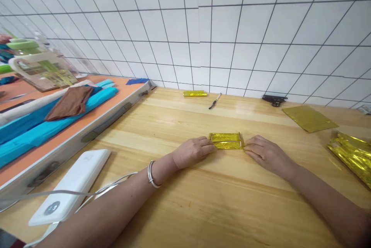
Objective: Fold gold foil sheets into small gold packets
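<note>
A small piece of shiny gold foil paper [226,137], folded into a flat rectangle with raised strips at its ends, lies on the wooden table [179,205]. My left hand [193,153] has its fingers closed at the lower left corner. At the lower right corner, my right hand [268,154] pinches the edge between thumb and fingers. Beyond them, another narrow folded gold foil piece [195,93] rests near the wall, with a pen [215,101] beside it.
To the right lie a flat gold sheet [310,118], crinkled gold foil [352,155] and a black clip [274,100]. A white power bank [71,186] with cables is by my left forearm. Blue rolls [58,120] and brown paper [70,103] occupy the orange surface at left.
</note>
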{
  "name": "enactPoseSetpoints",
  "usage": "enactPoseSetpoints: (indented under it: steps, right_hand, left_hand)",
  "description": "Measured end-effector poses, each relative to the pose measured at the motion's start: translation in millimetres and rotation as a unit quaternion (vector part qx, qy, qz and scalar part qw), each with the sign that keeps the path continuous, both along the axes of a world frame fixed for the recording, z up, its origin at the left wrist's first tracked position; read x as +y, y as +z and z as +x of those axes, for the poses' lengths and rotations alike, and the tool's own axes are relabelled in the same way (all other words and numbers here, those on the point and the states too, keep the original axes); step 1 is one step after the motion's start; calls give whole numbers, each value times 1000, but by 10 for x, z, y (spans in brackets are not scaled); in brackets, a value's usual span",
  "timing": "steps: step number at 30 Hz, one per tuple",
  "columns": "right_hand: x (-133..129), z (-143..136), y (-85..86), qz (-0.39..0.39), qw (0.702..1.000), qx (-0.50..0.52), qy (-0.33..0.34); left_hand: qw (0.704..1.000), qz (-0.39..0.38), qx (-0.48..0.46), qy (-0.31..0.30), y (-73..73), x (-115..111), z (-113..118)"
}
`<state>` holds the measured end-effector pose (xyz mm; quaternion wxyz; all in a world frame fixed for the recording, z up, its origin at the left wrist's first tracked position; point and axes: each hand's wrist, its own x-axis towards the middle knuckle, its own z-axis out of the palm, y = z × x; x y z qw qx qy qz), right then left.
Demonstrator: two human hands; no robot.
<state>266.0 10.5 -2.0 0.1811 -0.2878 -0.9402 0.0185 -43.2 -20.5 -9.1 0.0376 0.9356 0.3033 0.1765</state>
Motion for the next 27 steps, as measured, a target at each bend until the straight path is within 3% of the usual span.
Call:
enactPoseSetpoints:
  steps: [7,14,23,27]
  right_hand:
    - [22,-10,-109,4,999,18,-31]
    - [-13,-81,-155,96,992,-60,-47]
    - [-37,-53,-170,112,990,-75,-37]
    - [-12,-71,-153,97,993,-53,-32]
  left_hand:
    - [991,-36,-121,42,-108,75,28]
    - [987,-54,-145,51,-134,88,29]
    - [993,-8,-19,117,-57,-98,-1]
    - [994,23,26,106,-30,-104,-1]
